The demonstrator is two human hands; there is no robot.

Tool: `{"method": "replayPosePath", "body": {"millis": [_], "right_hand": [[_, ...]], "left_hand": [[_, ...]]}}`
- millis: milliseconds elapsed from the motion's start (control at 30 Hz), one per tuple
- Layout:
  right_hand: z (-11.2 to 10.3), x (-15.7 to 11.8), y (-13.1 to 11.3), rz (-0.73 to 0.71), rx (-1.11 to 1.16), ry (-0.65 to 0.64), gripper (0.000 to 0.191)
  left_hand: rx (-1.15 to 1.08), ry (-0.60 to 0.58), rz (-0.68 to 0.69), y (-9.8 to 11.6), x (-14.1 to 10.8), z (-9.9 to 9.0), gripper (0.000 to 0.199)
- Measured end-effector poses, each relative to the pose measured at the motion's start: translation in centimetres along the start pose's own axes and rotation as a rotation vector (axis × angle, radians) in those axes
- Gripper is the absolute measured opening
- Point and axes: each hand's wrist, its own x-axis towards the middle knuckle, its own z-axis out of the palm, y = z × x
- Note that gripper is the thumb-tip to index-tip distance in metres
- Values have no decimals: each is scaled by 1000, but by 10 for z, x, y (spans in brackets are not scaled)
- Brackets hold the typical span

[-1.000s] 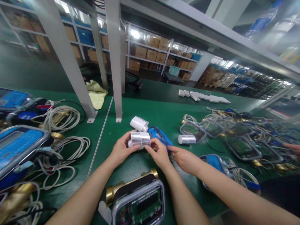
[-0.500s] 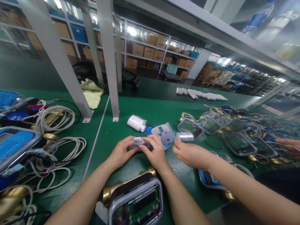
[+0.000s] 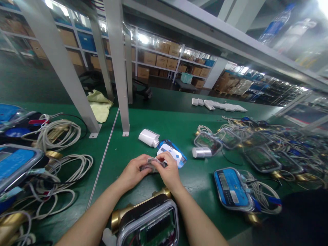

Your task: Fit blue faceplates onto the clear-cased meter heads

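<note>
My left hand (image 3: 134, 171) and my right hand (image 3: 169, 170) meet just beyond the meter in front of me. Between their fingertips they pinch a small, greyish, see-through plastic piece (image 3: 151, 163); the fingers cover part of it, so its kind is unclear. Close behind my right hand lie blue and white face panels (image 3: 171, 152), partly overlapped. Below my hands sits a brass-bodied meter (image 3: 151, 222), its clear-rimmed housing showing a green circuit board. A white roll of labels or film (image 3: 148, 137) lies beyond my left hand.
A shiny silver-white roll (image 3: 202, 152) lies to the right, near several meters (image 3: 261, 157) with coiled cables. A blue-faced meter (image 3: 230, 189) stands nearer on the right. More meters (image 3: 17, 164) and cables fill the left. A metal post (image 3: 120, 85) rises from the bench; a yellow cloth (image 3: 99, 106) lies beside it.
Another person's hand and arm have left the right side, uncovering the blue-faced meter. A translucent sheet over the panels is gone. My hands still hold the plastic piece, which looks turned.
</note>
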Motion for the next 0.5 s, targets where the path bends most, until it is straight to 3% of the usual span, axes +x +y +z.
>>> {"method": "replayPosePath", "body": {"millis": [167,500], "right_hand": [[-1,-2,3,-35,-57,-3,6],[0,2,4,-162,-130,-33,19]], "left_hand": [[-62,1,-84,2,0,1,21],[-275,-10,-261,4,1,3,44]]}}
